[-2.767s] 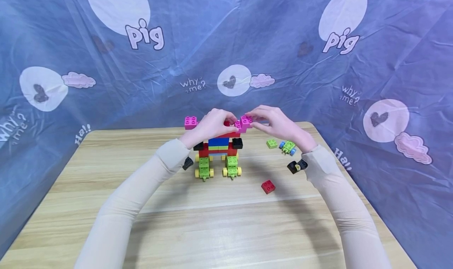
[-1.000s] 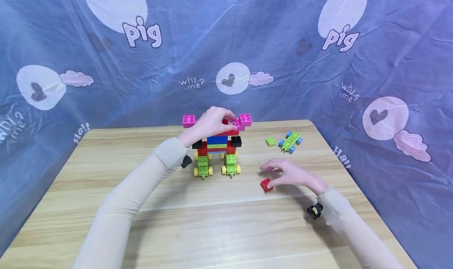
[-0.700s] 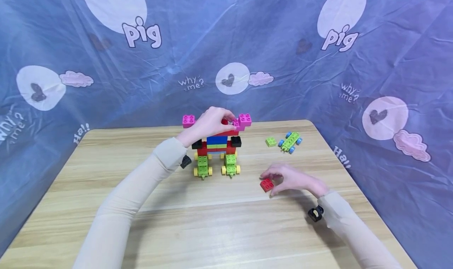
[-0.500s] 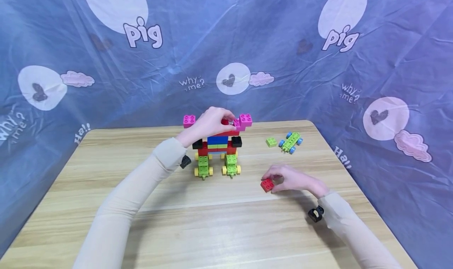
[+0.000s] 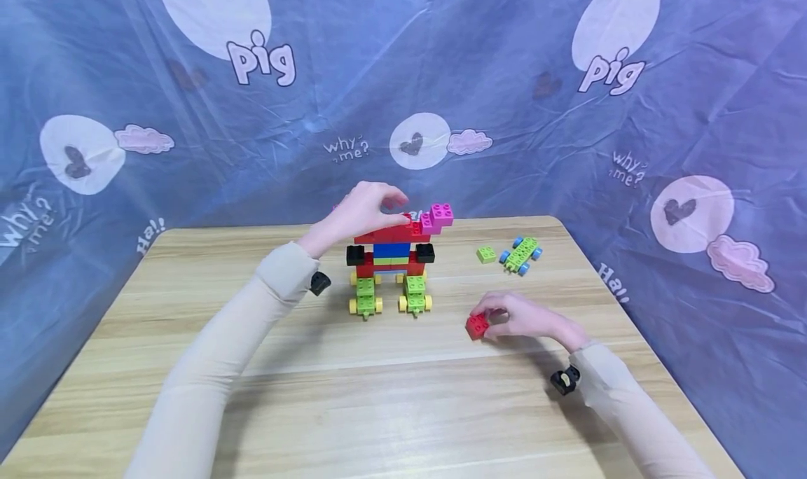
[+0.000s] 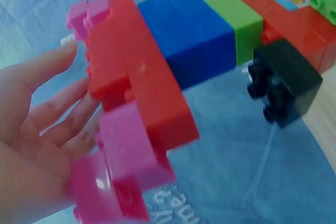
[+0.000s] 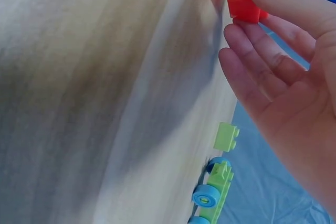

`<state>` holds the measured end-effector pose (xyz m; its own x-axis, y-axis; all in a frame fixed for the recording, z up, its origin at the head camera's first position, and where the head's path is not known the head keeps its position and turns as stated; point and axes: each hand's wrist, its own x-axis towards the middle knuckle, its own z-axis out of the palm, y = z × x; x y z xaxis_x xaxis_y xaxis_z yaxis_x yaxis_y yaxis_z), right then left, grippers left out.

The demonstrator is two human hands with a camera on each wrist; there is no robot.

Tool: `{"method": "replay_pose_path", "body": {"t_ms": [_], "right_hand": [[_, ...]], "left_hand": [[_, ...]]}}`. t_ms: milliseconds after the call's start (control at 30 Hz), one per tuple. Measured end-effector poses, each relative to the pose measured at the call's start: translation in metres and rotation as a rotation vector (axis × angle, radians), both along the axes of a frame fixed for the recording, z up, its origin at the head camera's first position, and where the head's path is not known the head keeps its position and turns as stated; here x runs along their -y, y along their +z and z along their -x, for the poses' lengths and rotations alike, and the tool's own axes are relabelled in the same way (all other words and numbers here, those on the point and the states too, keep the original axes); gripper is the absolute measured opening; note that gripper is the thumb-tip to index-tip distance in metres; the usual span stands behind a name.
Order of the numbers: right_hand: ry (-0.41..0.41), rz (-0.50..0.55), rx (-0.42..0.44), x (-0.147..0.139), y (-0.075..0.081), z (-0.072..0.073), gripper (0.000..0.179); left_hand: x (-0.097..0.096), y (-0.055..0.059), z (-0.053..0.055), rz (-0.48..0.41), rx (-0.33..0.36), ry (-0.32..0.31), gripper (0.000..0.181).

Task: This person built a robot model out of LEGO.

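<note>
A figure built of toy bricks [image 5: 391, 250] stands at the table's back, red, blue and green in the body, with wheeled green feet. My left hand [image 5: 359, 214] is beside its top, fingers spread apart and gripping nothing. In the left wrist view, the thumb and fingers of that hand [image 6: 37, 140] lie near the upper red brick [image 6: 107, 53]; whether they touch it I cannot tell. Stepped pink bricks [image 5: 438, 218] form one upper end; the other is mostly hidden behind the hand. My right hand [image 5: 523, 318] pinches a red brick [image 5: 476, 327] low over the table.
A green brick [image 5: 486, 255] and a green wheeled base with blue wheels [image 5: 521, 255] lie on the right of the wooden table [image 5: 353, 402]. Blue printed cloth [image 5: 315, 101] hangs behind and along the sides.
My right hand has left the pink bricks, come down to the table and taken hold of the red brick, now slightly tilted. My left hand has let go of the figure's top and drawn back leftward.
</note>
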<state>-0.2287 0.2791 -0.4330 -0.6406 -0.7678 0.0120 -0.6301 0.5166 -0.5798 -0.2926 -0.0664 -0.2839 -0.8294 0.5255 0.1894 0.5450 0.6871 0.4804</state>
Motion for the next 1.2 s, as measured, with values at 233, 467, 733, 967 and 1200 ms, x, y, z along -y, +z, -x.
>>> {"method": "replay_pose_path", "body": {"t_ms": [233, 467, 733, 967, 1200], "right_hand": [[-0.002, 0.024, -0.049, 0.002, 0.006, 0.004, 0.032], [-0.012, 0.045, -0.112, 0.003, 0.018, 0.01, 0.03], [-0.054, 0.076, -0.247, 0.01, 0.045, 0.017, 0.031], [-0.034, 0.062, -0.392, 0.022, 0.08, 0.024, 0.031], [-0.015, 0.074, -0.453, 0.038, 0.115, 0.03, 0.032]], "left_hand": [[0.023, 0.005, 0.001, -0.079, 0.012, 0.029, 0.044], [0.047, 0.001, 0.0, -0.143, 0.006, 0.063, 0.045], [0.066, -0.003, -0.004, -0.22, 0.02, 0.085, 0.045], [0.076, -0.008, -0.009, -0.255, 0.033, 0.115, 0.045], [0.084, -0.014, -0.011, -0.264, 0.03, 0.106, 0.044]]}}
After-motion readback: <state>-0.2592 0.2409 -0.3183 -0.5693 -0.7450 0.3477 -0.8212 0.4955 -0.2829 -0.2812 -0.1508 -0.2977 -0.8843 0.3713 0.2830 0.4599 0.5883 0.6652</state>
